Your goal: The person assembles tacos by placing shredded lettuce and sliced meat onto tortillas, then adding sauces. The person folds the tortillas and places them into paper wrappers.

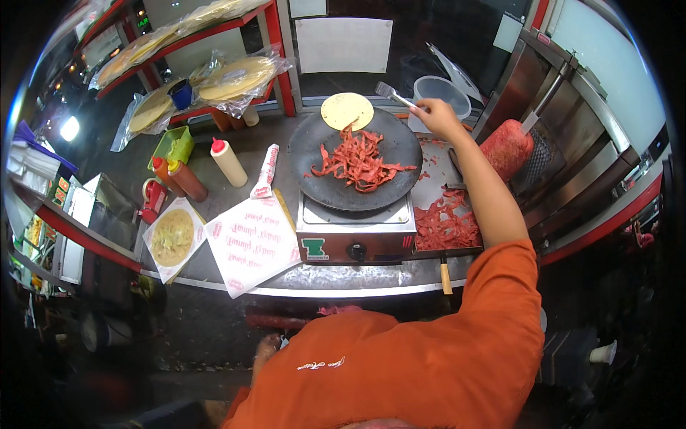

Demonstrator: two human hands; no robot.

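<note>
Plainly, right hand (434, 116): fingers bent, pinching the handle of a flat-headed utensil (390, 93) by the griddle's far right rim; the grip covers part of the handle; whether the head is bristled or slotted is hard to make out
Left hand (267, 349): low beside the orange shirt (407, 365), dim and partly hidden; I cannot tell how its fingers stand
Griddle (306, 146): round, black, set on a gas stove (332, 244); heaped shredded red meat (361, 161) hides its middle
Tortilla (347, 111): flat at the griddle's far rim; meat overlaps its near edge
Meat cone (509, 149): on the right; the forearm passes close to its left edge
Meat shavings (441, 223): right of the stove; the arm cuts off their right side
Bagged tortillas (236, 77): upper left shelf; glossy plastic blurs their outlines
</note>
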